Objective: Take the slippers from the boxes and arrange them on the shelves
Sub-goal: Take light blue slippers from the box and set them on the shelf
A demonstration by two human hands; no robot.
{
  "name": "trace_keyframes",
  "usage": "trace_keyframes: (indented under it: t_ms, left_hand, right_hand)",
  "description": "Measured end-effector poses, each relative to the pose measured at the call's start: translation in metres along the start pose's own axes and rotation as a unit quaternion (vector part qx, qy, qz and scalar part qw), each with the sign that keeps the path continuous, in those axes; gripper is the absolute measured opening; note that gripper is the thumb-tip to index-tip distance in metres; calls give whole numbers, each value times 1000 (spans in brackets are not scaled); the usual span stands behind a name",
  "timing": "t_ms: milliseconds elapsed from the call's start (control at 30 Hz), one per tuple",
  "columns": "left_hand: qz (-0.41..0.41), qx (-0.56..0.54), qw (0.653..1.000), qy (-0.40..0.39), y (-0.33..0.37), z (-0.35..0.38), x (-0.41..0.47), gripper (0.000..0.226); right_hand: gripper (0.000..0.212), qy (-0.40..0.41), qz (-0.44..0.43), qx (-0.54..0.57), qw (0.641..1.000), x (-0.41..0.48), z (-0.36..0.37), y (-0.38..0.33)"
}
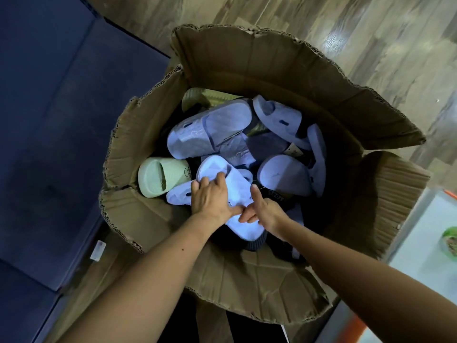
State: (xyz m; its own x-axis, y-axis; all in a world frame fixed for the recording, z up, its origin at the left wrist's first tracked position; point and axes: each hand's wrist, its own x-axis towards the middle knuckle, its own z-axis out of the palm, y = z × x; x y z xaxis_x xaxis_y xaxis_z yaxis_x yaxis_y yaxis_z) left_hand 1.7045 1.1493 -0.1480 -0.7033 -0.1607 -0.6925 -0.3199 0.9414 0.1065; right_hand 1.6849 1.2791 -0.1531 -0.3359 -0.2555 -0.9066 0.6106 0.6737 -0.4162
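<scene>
An open cardboard box (284, 78) on the floor holds several pale lilac slippers (210, 129) and one light green slipper (160, 177). Both my hands are inside the box at its near side. My left hand (212, 196) grips a white-lilac slipper (244, 226) across its strap, fingers curled over the upper edge. My right hand (262, 211) holds the same slipper's right side, thumb raised, fingers pressed on its sole area. A dark slipper lies partly hidden beneath it.
The box flaps (247, 280) spread outward all around. A dark blue surface (61, 120) lies to the left, wooden flooring (371, 33) beyond. A white surface with a green item (450, 241) is at the right edge.
</scene>
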Motion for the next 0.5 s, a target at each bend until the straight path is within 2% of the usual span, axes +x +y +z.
trace_keyframes:
  t_ms: [67,167,233,333,500]
  left_hand:
    - [9,33,999,8,0,-1,-6,92]
    - [36,76,996,30,0,-10,-11,82]
    - [56,87,994,44,2,-20,-12,79]
    - [86,89,990,63,3,-33,-13,77]
    - [87,130,984,85,-31,-61,-20,82]
  right_hand:
    - [74,35,-23,-51,998,2,-6,1]
    - [61,76,-53,-80,992,0,-13,-12]
    - [52,100,-54,-115,987,-3,-15,-21]
    - [51,133,-35,-126,982,-6,-15,-23]
    - [41,120,-1,-251,960,-15,-18,-13]
